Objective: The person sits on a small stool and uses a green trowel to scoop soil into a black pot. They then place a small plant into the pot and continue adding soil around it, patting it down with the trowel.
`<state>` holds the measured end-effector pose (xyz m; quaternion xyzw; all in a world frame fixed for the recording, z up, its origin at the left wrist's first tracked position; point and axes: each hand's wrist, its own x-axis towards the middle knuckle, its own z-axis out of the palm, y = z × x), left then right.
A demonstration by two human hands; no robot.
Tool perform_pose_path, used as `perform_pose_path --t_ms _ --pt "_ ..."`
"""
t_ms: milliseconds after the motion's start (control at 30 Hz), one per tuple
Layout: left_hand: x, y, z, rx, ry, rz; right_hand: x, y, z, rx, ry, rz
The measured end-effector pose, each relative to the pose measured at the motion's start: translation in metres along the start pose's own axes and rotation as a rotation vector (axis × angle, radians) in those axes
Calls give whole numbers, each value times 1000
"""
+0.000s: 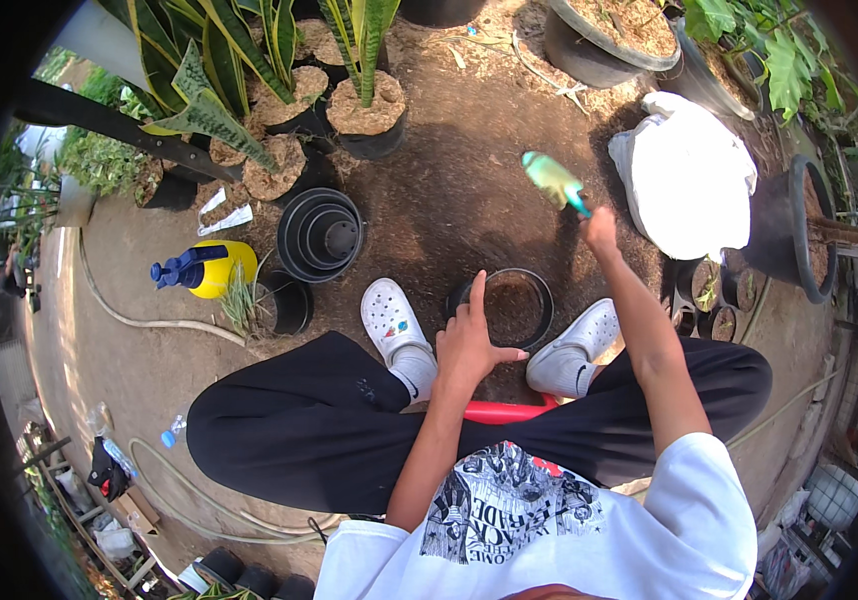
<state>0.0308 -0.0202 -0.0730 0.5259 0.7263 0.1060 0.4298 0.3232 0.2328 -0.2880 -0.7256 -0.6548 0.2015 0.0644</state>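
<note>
Between my feet stands a round black plant pot [546, 318] with some brown soil or fibre inside. My left hand [467, 345] grips its near left side, the thumb along the near rim and a finger reaching up the left side. Out ahead and to the right, my right hand [599, 232] is closed around the handle of a small hand trowel [552, 180], its green blade slightly blurred and pointing away to the left. The trowel is held above the ground, apart from the pot. Just right of it sits a full white sack [687, 178].
Potted snake plants [367, 105] stand at the far left, with nested black pots [321, 235] nearer. A yellow spray bottle [224, 268] and a tipped pot of grassy leaves [287, 302] lie left. Large black pots [799, 230] line the right. A hose [154, 322] crosses the ground.
</note>
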Motion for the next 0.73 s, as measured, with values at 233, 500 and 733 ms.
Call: perform_pose_path --t_ms 233,500,733 --pt "-5 -6 2 -17 12 -20 -41 -10 -2 57 -545 -268" --pt "-6 -6 4 4 18 -14 -54 7 -19 138 -691 -208" --pt "-7 -3 0 12 -15 -44 -54 -6 -41 81 -665 -212"
